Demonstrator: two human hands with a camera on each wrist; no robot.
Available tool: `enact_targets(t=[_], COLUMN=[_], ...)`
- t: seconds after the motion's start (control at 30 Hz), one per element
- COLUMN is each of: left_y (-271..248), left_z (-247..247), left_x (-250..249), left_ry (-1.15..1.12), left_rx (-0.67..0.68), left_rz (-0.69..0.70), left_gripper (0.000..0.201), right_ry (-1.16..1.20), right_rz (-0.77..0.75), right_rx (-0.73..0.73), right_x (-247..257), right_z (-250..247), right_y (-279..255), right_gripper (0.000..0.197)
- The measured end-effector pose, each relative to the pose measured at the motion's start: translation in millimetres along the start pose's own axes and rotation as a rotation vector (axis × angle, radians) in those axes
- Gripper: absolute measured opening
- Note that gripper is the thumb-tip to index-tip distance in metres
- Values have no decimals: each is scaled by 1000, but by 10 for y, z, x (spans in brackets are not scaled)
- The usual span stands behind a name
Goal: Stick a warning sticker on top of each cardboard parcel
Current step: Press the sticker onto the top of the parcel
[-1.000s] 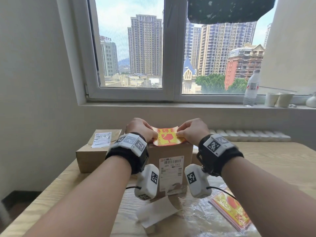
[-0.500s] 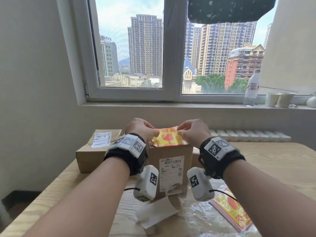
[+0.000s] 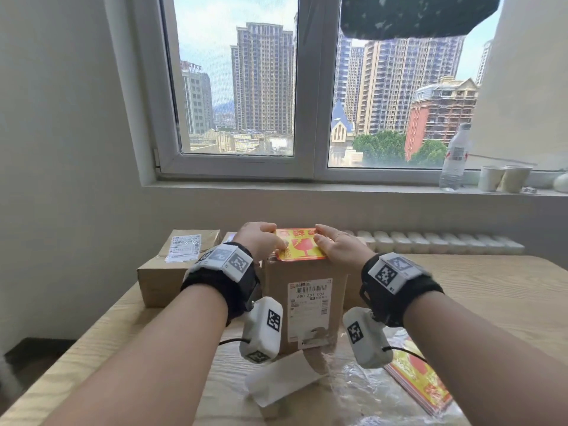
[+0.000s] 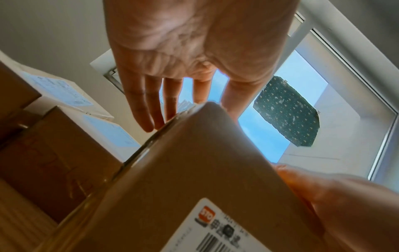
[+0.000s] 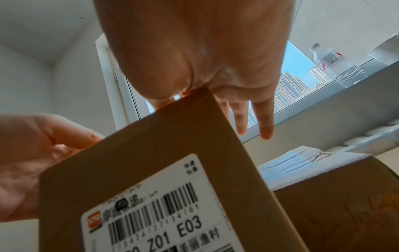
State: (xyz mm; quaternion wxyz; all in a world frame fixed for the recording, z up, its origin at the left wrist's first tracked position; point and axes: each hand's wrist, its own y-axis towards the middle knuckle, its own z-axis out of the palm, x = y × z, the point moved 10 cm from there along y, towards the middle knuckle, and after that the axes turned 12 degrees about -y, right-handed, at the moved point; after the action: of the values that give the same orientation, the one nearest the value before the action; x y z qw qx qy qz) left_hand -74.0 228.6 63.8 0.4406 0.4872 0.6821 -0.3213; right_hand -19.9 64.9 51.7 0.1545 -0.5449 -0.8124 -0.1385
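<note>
An upright cardboard parcel (image 3: 276,302) with a white shipping label on its front stands at the middle of the wooden table (image 3: 479,290). A yellow and red warning sticker (image 3: 299,245) lies flat on its top. My left hand (image 3: 264,238) presses on the sticker's left side with straight fingers (image 4: 149,109). My right hand (image 3: 333,241) presses on the right side, its fingers (image 5: 265,119) also straight. The wrist views look up the parcel's front (image 4: 183,179) (image 5: 162,145) from below, so the sticker is hidden there.
A flatter labelled parcel (image 3: 159,281) lies to the left, and more boxes (image 5: 323,213) stand behind and to the right. Near me lie a white backing sheet (image 3: 282,382) and a plastic-wrapped stack of stickers (image 3: 421,382). A bottle (image 3: 455,158) and paper cups (image 3: 504,178) stand on the windowsill.
Both hands pinched the sticker's edges just above the parcel top before. Now the sticker lies flat on the top, and both hands have spread out and press on it.
</note>
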Motion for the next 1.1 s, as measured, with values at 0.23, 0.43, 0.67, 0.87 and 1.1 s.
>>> enact_targets(t=[0.23,0.43,0.67,0.87,1.1], left_y=[-119,-170,-322,-393,-553], left_z=[-51,-11,58,-68,-127], left_x=[119,281,299,81,-201], left_ry=[-33,-280,-420,-366,-332], left_rx=[-7,-19,-22,-35,-26], left_rz=[-7,-120,-162,-84,12], left_gripper=[76,55,37,41,37], right_ry=[207,375,401,366,418], right_rz=[67,173,140,136,89], right_rx=[-35,-44,-64,-106,-156], right_x=[-114,-250,-295,-107,-31], right_z=[12,51,114,-130,-400], right_y=[-82,-160,-221,-481,-752], right_gripper=[62,70,89,69,44])
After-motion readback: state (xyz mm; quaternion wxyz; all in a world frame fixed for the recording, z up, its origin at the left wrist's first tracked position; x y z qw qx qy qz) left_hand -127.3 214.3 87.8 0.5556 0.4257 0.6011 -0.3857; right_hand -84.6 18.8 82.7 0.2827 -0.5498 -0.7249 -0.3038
